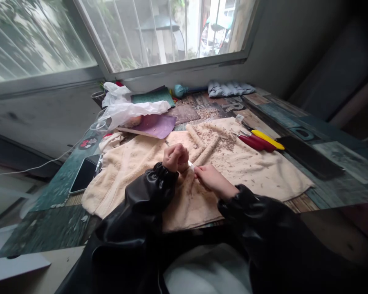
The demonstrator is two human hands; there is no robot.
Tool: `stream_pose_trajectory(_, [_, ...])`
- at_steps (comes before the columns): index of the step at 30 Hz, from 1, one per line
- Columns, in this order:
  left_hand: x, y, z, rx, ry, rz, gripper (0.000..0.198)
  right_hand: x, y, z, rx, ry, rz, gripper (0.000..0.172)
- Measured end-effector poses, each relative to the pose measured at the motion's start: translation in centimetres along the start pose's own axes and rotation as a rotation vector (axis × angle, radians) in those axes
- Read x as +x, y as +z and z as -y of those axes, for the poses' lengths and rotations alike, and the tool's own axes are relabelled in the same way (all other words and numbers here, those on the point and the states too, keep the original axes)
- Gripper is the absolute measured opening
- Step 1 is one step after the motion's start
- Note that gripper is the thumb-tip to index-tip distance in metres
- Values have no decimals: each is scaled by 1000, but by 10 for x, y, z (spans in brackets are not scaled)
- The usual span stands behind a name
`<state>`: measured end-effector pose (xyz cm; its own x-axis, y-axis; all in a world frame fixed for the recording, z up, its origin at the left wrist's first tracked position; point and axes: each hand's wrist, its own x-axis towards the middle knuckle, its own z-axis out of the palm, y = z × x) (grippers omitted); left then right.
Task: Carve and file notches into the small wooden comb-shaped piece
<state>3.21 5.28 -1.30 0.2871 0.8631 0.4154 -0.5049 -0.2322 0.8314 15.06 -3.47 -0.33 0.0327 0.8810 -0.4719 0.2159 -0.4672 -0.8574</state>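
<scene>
Above the beige towel (pixel 119 173), my left hand (pixel 174 157) is closed in a fist, and whatever it holds is hidden by the fingers. Close beside it, my right hand (pixel 210 176) pinches a small white piece (pixel 190 165) between thumb and fingers. This piece points toward the left fist, and its kind is too small to make out. Brown shavings (pixel 222 143) are scattered over the towel beyond my hands. Tools with red handles (pixel 254 142) and a yellow handle (pixel 268 139) lie at the towel's right side.
At the left lies a phone (pixel 85 174). White plastic bags (pixel 131 108), a purple sheet (pixel 156 125) and a green mat (pixel 151 96) are at the back left. A grey padded cushion (pixel 230 88) sits by the wall, and a long dark slab (pixel 309 157) lies right.
</scene>
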Motion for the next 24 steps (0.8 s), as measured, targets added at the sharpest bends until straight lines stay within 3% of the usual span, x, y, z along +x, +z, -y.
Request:
stream_pose_trajectory(7, [-2, 3, 0, -85, 65, 134, 45, 11, 6, -1, 56, -20, 45, 26])
stream_pose_trajectory(12, [-3, 0, 0, -80, 46, 45, 47, -2, -3, -14, -17, -54, 0, 28])
stream_pose_trajectory(17, [0, -5, 3, -65, -18, -37, 50, -5, -7, -11, -86, -63, -15, 30])
stream_pose_trajectory(24, [-1, -7, 14, -66, -56, -101, 34, -2, -3, -4, -81, -46, -18, 28])
